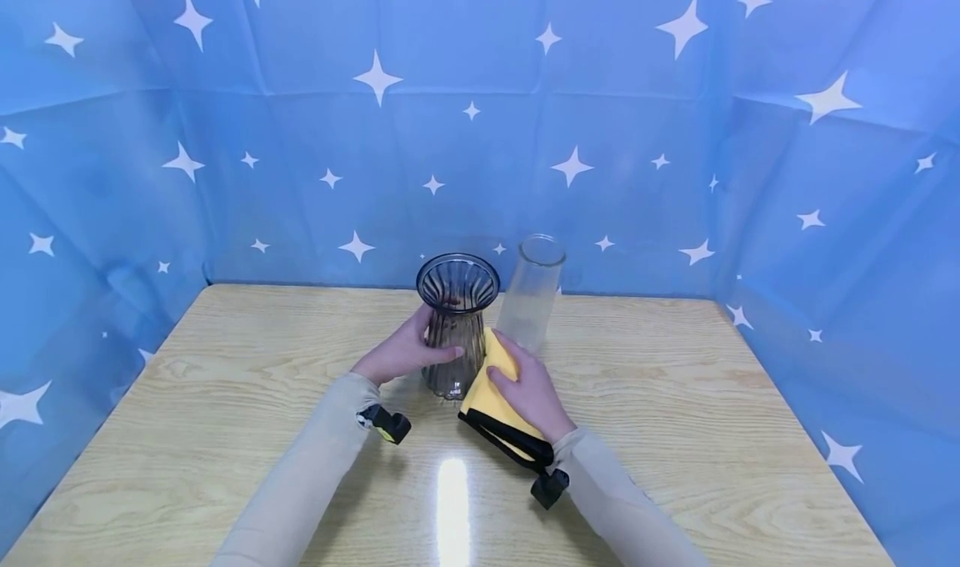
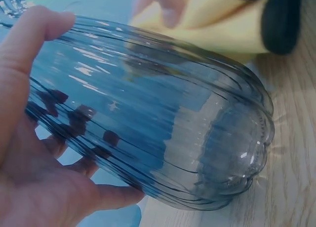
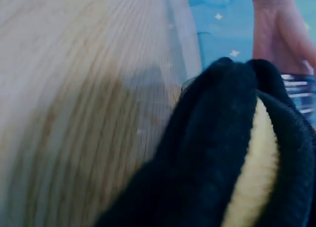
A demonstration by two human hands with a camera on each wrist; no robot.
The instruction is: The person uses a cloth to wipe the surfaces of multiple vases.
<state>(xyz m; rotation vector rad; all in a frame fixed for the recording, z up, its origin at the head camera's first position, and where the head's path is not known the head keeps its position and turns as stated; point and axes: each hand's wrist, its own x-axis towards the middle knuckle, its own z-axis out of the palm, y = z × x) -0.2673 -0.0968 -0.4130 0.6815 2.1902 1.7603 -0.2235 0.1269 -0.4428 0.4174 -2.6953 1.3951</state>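
My left hand grips a dark, ribbed glass vase round its middle, thumb in front and fingers behind. In the left wrist view the fingers show through the vase wall, and its scalloped base is close to the wood. My right hand holds a folded yellow cloth with a black edge against the vase's right side. Black edging fills much of the right wrist view and hides that hand. Just behind the right hand stands a clear, frosted-looking glass vase, its lower part partly covered.
A light wooden table lies under everything. Blue cloth with white stars hangs along its back and sides, close behind the clear vase. Each wrist carries a small black camera.
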